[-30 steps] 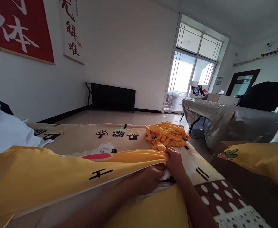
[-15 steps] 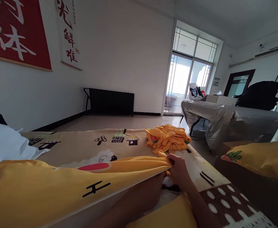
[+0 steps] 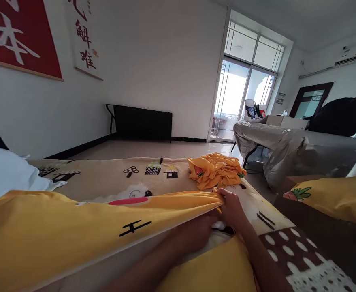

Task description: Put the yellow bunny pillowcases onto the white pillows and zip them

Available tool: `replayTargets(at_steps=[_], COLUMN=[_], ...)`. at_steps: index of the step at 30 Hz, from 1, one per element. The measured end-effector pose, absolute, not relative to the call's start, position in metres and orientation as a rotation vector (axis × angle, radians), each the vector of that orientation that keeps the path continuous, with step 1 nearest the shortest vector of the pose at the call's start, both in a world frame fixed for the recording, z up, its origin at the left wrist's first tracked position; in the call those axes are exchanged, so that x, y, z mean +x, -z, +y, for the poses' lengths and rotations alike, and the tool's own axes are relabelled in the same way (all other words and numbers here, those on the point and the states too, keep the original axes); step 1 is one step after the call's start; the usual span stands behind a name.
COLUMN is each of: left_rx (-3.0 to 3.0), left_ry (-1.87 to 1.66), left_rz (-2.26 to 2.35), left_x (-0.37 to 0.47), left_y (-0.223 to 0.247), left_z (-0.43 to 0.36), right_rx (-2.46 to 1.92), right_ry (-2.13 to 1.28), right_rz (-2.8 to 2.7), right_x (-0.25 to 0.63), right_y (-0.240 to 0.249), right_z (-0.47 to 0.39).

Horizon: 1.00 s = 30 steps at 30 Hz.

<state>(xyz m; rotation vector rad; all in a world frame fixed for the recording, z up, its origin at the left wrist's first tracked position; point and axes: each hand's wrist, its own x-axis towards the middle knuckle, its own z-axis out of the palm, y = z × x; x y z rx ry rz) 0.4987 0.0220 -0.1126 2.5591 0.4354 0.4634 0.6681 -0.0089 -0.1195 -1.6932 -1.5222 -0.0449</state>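
A yellow printed cover [image 3: 74, 227] is stretched from the lower left across the bed. My right hand [image 3: 231, 207] pinches its gathered corner near the middle of the view. My left hand [image 3: 196, 233] reaches under that lifted cover, its fingers by a bit of white filling [image 3: 218, 224]; whether it grips anything is hidden. Both hands lie over the beige patterned bed sheet [image 3: 153, 174]. A crumpled pile of yellow cloth [image 3: 216, 170] sits just beyond my right hand.
A white pillow [image 3: 4, 174] lies at the left. Another yellow cover [image 3: 338, 196] drapes at the right over a dark surface. Behind it stands a table under grey sheeting [image 3: 284, 148], with a black bench [image 3: 141, 125] against the far wall and a glass balcony door [image 3: 241, 97].
My left hand has slid a little further out from under the cover toward the corner. My right hand keeps its pinch on the corner. The view has shifted slightly.
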Motion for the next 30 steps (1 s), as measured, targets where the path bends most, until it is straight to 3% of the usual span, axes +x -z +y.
replayTargets(at_steps=[6, 14, 30], left_rx=[2.439, 2.471, 2.583], left_ry=[-0.563, -0.573, -0.366], left_rz=[0.415, 0.42, 0.577], left_x=[0.504, 0.505, 0.511], left_y=[0.114, 0.115, 0.118], left_z=[0.023, 0.023, 0.024], right_rx=[-1.671, -1.638, -1.713], right_ry=[-0.081, 0.188, -0.005], right_rz=[-1.58, -1.563, -1.59], right_x=[0.671, 0.67, 0.654], right_y=[0.114, 0.123, 0.115], right_z=[-0.015, -0.009, -0.017])
